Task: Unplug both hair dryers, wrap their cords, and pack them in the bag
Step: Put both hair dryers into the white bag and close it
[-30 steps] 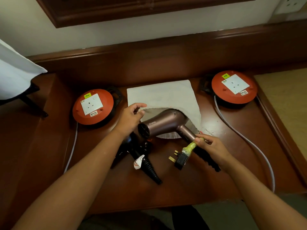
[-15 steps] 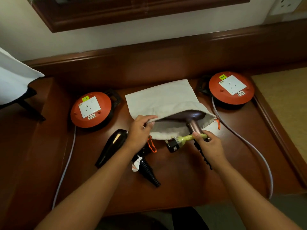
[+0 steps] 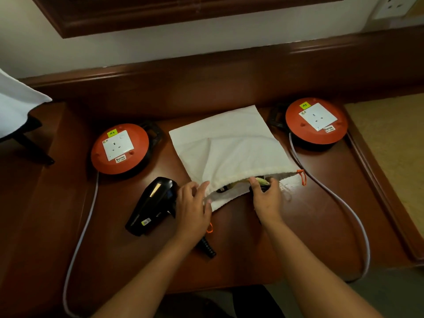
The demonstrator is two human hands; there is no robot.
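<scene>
The white drawstring cloth bag (image 3: 229, 148) lay flat on the dark wooden bench (image 3: 252, 255), its mouth facing the person. The bronze hair dryer was out of sight; only a yellow-green cord wrap (image 3: 260, 180) and a dark plug (image 3: 221, 190) showed at the opening, right at the tips of the right hand's fingers (image 3: 253, 182). The right hand (image 3: 267, 199) curled around that bundle at the mouth of the bag. The left hand (image 3: 191, 206) pinched the bag's upper hem between thumb and fingers (image 3: 204, 185), holding the mouth lifted. Half a second earlier the bronze barrel and handle had still shown in the opening; by now they had slid under the cloth, and the right hand had moved farther in.

Just left of the left hand lay the black hair dryer (image 3: 152, 204) on its side, its ribbed black cord end (image 3: 207, 247) sticking out below the left wrist. An orange drawstring loop (image 3: 302, 176) hung at the bag's right corner, right of the right hand. Well apart to the left sat one orange round extension reel (image 3: 119, 149) with a white socket, and far to the right the other (image 3: 316, 120), each trailing a pale cable (image 3: 358, 221) over the bench.
</scene>
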